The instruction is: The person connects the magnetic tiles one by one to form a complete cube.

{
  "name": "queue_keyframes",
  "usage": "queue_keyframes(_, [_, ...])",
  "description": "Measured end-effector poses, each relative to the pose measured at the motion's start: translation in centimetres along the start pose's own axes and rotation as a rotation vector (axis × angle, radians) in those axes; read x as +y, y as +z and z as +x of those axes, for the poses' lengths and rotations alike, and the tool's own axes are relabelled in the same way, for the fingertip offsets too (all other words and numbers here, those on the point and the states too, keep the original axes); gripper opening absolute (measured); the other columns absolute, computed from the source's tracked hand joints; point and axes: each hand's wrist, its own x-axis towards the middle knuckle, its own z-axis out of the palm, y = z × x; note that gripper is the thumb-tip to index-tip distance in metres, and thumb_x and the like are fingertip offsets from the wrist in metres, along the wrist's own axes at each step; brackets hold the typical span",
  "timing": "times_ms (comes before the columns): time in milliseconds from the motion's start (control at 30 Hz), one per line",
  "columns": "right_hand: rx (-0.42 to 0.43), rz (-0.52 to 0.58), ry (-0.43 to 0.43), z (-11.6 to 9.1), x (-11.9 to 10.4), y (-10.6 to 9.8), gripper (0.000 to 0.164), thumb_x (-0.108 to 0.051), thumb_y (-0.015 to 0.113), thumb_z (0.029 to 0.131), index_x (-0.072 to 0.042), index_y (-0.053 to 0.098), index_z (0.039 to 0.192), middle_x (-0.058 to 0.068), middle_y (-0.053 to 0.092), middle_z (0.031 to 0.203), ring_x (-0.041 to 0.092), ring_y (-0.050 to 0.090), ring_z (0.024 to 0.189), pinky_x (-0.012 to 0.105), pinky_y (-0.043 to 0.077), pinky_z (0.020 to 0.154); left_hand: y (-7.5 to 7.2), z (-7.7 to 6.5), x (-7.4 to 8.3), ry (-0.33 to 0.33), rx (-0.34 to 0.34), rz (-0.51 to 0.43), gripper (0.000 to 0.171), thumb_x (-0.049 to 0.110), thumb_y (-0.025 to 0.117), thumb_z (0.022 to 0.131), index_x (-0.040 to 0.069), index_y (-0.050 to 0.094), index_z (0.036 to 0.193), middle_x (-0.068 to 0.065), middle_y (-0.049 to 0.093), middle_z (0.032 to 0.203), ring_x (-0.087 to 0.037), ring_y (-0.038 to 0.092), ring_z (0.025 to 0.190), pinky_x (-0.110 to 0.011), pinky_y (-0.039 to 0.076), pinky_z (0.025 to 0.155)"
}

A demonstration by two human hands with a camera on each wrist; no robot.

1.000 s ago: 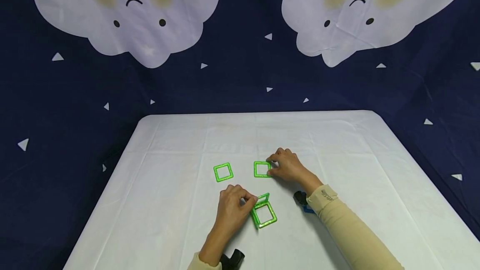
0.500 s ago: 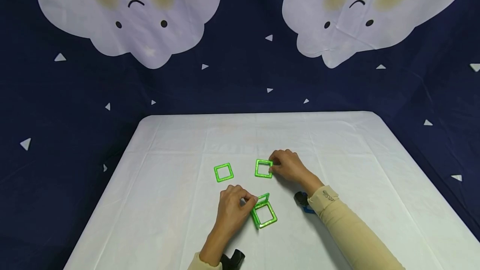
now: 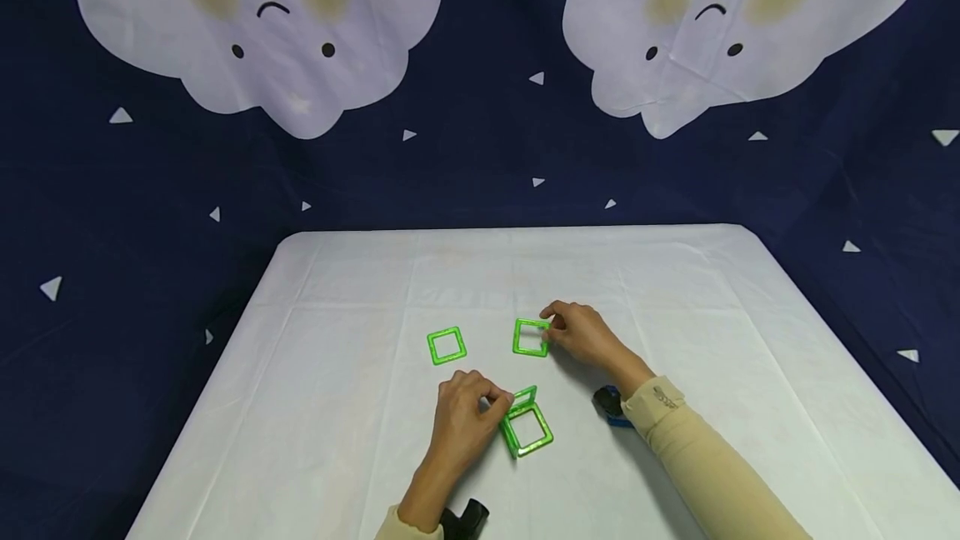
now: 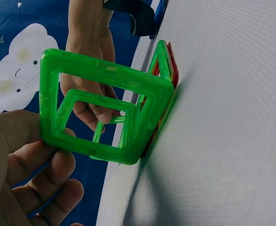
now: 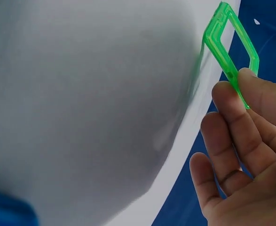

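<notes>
My left hand (image 3: 465,415) pinches the edge of an upright green square magnetic tile (image 4: 105,70) between thumb and fingers. That tile stands along one side of a flat green base tile (image 3: 544,422). Another green tile (image 3: 525,392) rises from the base's far side. Farther back, my right hand (image 3: 581,332) pinches the right edge of a green square tile (image 5: 220,54), which is tilted up in the right wrist view. The far ends of the right fingers show behind the frames in the left wrist view.
A loose green square tile (image 3: 432,349) lies flat on the white-covered table (image 3: 345,407), left of the right hand's tile. A dark blue backdrop (image 3: 480,157) with clouds hangs beyond the table's far edge. Both wrists wear dark camera mounts.
The right hand has drawn its tile slightly to the right, and the tile has tipped up from lying nearly flat. The left hand and the joined tiles stay in place.
</notes>
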Motion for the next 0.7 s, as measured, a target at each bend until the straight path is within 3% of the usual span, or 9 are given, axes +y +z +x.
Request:
queue_keyframes(367, [0.072,-0.044,-0.036,-1.0,-0.3,-0.6,0.014,-0.02,0.07,0.083,-0.012,0.071,0.095,-0.001,0.069,0.082,0.014,0.059,0.077,0.034,0.046,0.071,0.1,-0.1,0.1,-0.002,0.003,0.011,0.014,0.025,0.076,0.075,0.021,0.07,0.063,0.012,0.056,0.062,-0.004,0.046,0.067,-0.033,0.038,0.078])
queue_keyframes(700, [0.185,-0.003,-0.008,-3.8,-1.7,-1.7,0.012,-0.022,0.072,0.082,-0.013,0.07,0.09,0.0,0.07,0.079,0.017,0.06,0.076,0.039,0.046,0.073,0.3,-0.1,0.0,0.007,0.025,0.012,0.013,0.024,0.076,0.075,0.021,0.07,0.063,0.011,0.059,0.063,-0.007,0.049,0.067,-0.034,0.039,0.079])
